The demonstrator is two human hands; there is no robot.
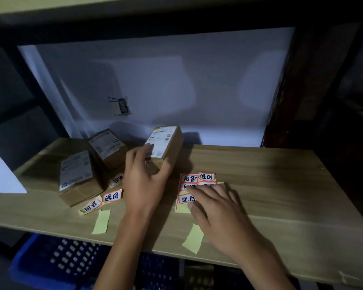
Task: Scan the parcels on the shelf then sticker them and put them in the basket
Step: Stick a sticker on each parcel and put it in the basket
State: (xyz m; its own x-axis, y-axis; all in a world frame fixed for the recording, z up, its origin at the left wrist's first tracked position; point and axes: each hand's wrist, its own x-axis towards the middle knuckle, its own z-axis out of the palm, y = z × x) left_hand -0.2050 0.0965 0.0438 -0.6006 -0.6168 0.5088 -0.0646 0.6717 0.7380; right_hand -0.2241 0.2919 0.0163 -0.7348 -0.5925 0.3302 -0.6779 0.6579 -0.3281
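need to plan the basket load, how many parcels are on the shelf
3. One under the left hand at the middle, one behind on the left, one at the front left. More may hide behind them.

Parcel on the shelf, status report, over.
Left hand grips upright parcel. Right hand presses sticker sheet, fingers flat. Blue basket below; nothing in the way.

L hand [144, 176] grips parcel [166, 146]; R hand [215, 208] on stickers [194, 185].

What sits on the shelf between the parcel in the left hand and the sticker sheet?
Nothing: in the head view only bare wooden shelf separates the parcel held by the left hand from the sticker sheet.
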